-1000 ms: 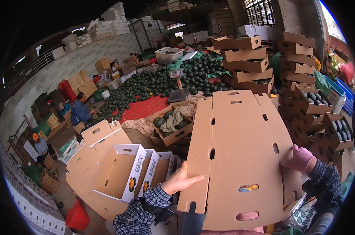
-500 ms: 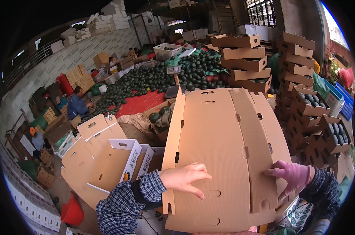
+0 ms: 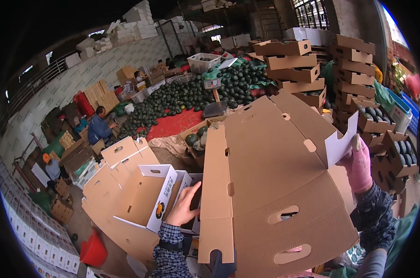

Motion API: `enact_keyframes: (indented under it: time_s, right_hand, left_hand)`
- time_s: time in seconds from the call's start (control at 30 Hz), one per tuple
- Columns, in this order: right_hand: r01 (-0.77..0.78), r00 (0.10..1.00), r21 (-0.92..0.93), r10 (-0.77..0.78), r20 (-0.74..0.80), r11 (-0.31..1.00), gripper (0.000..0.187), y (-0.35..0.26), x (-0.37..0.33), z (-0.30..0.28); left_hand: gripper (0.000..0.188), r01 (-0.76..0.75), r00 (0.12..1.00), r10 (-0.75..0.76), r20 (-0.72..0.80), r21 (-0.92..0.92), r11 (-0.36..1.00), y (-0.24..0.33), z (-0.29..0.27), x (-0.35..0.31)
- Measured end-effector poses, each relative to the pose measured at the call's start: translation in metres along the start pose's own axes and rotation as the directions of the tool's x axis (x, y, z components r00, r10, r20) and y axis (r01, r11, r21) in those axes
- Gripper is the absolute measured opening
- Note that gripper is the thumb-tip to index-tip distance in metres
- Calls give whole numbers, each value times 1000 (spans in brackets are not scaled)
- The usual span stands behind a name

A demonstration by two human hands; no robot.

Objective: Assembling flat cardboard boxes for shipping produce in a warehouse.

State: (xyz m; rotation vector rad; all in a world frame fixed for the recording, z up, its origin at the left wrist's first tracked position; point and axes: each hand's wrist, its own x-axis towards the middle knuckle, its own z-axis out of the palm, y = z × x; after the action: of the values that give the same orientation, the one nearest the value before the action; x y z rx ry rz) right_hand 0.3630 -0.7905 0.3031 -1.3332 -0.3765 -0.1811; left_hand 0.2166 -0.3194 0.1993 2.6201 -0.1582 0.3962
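Observation:
A large brown cardboard box blank (image 3: 274, 162) with slots and cut-out handle holes lies before me, its right side lifted and tilted. My right hand (image 3: 358, 167), in a pink glove, is closed on a folded-up flap (image 3: 339, 144) that shows its white outer face. My bare left hand (image 3: 186, 206) is by the blank's left edge, thumb and fingers apart, holding nothing; whether a fingertip touches the edge I cannot tell. Left of it stands a folded white-and-brown box (image 3: 147, 197) with a printed side, resting on other flat blanks (image 3: 119, 231).
Watermelons (image 3: 173, 104) cover the floor behind a scale (image 3: 214, 109). Stacked cartons (image 3: 293, 62) rise at the back right, with melon-filled boxes (image 3: 404, 153) nearer. A red bucket (image 3: 93, 249) is at lower left. A person in blue (image 3: 99, 126) sits at left.
My right hand has risen and lifted the blank's right side, turning its flap up. My left hand has moved left off the blank's surface to beside its left edge.

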Motion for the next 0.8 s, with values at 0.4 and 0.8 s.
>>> enact_keyframes:
  time_s: [0.4, 0.8]
  right_hand:
    - [334, 942, -402, -314, 118, 852, 48, 12, -58, -27]
    - [475, 392, -346, 157, 906, 809, 53, -37, -127, -29]
  left_hand:
    - [27, -562, 767, -12, -641, -682, 469, 60, 24, -12]
    - [59, -461, 883, 124, -453, -790, 405, 114, 51, -83]
